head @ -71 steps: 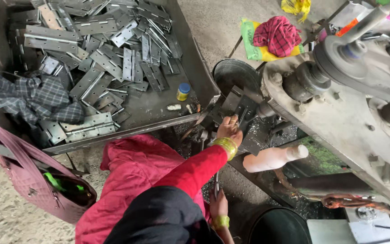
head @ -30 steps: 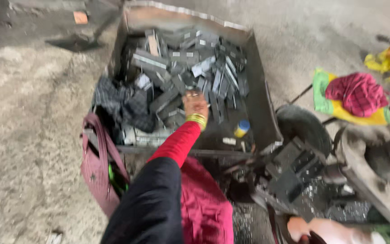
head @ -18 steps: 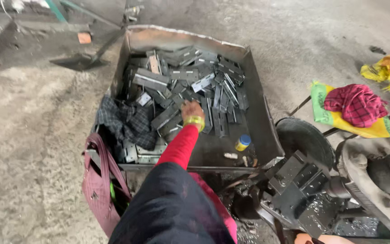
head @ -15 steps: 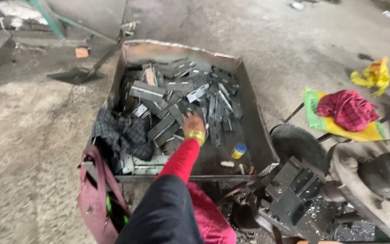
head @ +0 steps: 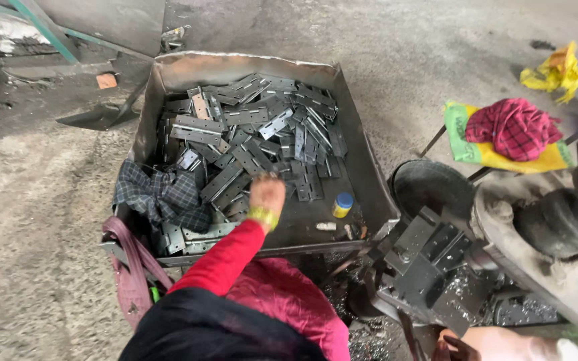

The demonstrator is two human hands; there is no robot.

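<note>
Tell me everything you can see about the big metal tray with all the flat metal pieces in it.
The metal tray is a wide, shallow box of dull grey sheet steel with raised, slightly bent walls, resting on the concrete floor. A heap of perforated flat metal strips fills its far half. A dark checked cloth drapes over its near left corner, and a small yellow bottle with a blue cap stands near its right wall. The left hand reaches into it.

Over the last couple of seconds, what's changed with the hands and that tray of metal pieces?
The left hand left the machine and reached into the metal tray, onto the pile of hinge plates; its motion blur hides whether its grip has closed on one. The view swung from the machine to the tray. The right hand is out of view. The checked cloth, small blue-capped bottle and red cloth stayed put.
</note>
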